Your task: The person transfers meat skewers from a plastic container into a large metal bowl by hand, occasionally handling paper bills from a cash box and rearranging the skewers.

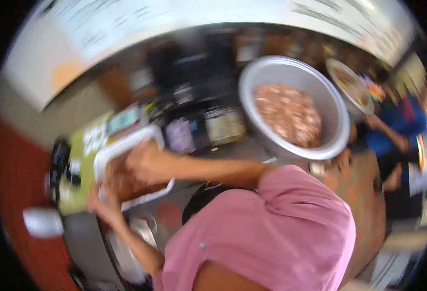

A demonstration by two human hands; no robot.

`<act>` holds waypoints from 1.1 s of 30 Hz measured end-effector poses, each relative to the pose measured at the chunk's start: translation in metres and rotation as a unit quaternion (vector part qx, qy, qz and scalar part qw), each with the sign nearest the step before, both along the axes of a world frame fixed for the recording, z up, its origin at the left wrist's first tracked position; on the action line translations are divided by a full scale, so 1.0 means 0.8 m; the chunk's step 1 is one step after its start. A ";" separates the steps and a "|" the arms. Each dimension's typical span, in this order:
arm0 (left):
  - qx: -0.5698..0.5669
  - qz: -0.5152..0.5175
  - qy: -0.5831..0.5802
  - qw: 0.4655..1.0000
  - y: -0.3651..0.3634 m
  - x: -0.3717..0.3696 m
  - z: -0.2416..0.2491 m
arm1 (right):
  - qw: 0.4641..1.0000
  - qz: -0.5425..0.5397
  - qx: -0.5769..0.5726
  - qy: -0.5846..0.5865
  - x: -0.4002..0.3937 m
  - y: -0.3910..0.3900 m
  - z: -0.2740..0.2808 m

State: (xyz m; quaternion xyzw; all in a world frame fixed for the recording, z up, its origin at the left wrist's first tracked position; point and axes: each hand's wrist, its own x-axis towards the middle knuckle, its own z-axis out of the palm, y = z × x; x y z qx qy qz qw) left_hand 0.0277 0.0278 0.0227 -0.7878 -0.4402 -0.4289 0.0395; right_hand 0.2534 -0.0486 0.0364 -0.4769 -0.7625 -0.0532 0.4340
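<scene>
A white rectangular tray (149,198) holds a brown, meat-like mass (128,190), blurred by motion. My right hand (145,162) reaches down into the tray onto this mass. Its fingers are smeared and partly hidden, so their closure does not show. At the tray's near left corner, my left hand (106,201) is curled around the rim, with a bit of pale edge visible between thumb and fingers. To the right stands a large silvery metal basin (298,65) with many pinkish-brown pieces of meat (288,114) in it.
A green mat (77,199) with small items lies left of the tray. Purple and pale packets (181,136) sit behind it. Another person in blue (400,123) is at the right, beside a second bowl (352,85). A white container (43,223) is at far left.
</scene>
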 end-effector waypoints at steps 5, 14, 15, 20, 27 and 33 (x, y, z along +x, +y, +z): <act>0.018 -0.083 0.007 0.996 -0.019 0.024 0.018 | 0.998 -0.043 0.036 0.038 -0.006 -0.050 -0.009; -0.039 -0.127 0.031 0.991 -0.017 0.027 0.015 | 0.995 -0.032 0.069 0.069 0.011 -0.071 -0.018; -0.003 -0.109 0.057 0.992 -0.023 0.025 0.021 | 0.993 -0.026 0.079 0.086 0.012 -0.070 -0.018; -0.003 -0.109 0.046 0.993 -0.020 0.016 0.011 | 0.982 -0.035 0.049 0.179 0.021 -0.072 -0.037; -0.075 0.038 -0.070 0.994 -0.001 -0.011 -0.029 | 0.836 -0.196 0.020 0.512 0.038 -0.064 -0.090; -0.154 0.092 -0.224 0.958 0.055 -0.070 -0.081 | 0.566 -0.107 -0.077 0.814 0.096 -0.109 -0.055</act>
